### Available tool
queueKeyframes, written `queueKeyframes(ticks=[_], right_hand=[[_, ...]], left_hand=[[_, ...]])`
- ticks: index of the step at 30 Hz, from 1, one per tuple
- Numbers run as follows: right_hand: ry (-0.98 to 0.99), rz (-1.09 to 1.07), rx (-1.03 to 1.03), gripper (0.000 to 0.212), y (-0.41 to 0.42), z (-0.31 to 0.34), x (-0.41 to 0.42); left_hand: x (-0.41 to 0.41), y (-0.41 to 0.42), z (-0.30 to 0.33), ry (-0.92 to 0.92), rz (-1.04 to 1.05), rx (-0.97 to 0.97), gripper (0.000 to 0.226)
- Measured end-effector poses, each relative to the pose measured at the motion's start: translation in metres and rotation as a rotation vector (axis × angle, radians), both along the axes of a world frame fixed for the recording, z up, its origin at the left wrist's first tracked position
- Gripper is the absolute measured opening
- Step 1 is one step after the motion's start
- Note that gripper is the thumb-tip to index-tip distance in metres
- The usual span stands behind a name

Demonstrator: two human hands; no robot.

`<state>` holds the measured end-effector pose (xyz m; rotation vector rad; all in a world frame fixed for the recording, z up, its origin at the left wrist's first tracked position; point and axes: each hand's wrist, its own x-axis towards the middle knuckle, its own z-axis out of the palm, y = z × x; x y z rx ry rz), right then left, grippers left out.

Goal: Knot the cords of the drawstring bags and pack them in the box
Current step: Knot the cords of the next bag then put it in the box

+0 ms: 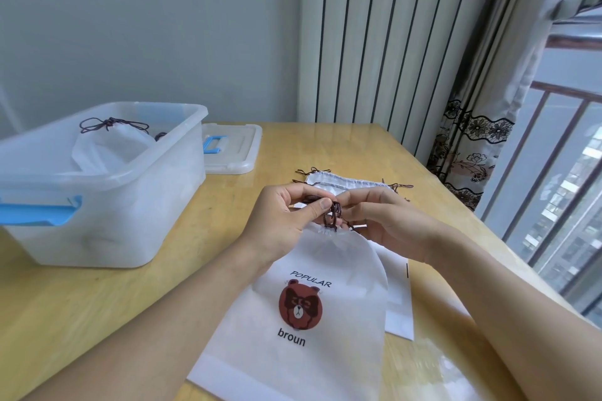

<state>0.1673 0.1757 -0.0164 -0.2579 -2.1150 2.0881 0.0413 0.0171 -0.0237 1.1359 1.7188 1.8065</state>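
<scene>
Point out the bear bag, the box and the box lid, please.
bear bag (325, 270), head view, white front above the print.
box (130, 205), head view, its near side wall.
box lid (241, 146), head view, flat top beside the blue handle.

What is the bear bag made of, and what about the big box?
The bear bag looks like thin, frosted white plastic or non-woven fabric: matte, a bit see-through, with brown twisted cords. I can't tell which for sure. The box looks like cloudy, translucent hard plastic, smooth and slightly shiny, with blue plastic latches.
</scene>
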Motion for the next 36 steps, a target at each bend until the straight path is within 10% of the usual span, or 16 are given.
queueKeyframes(ticks=[36], right_hand=[[0.110, -0.228, 0.178, 0.013, -0.021, -0.002, -0.006]], left_hand=[[0.002, 0.000, 0.000, -0.166, -0.034, 0.023, 0.010]])
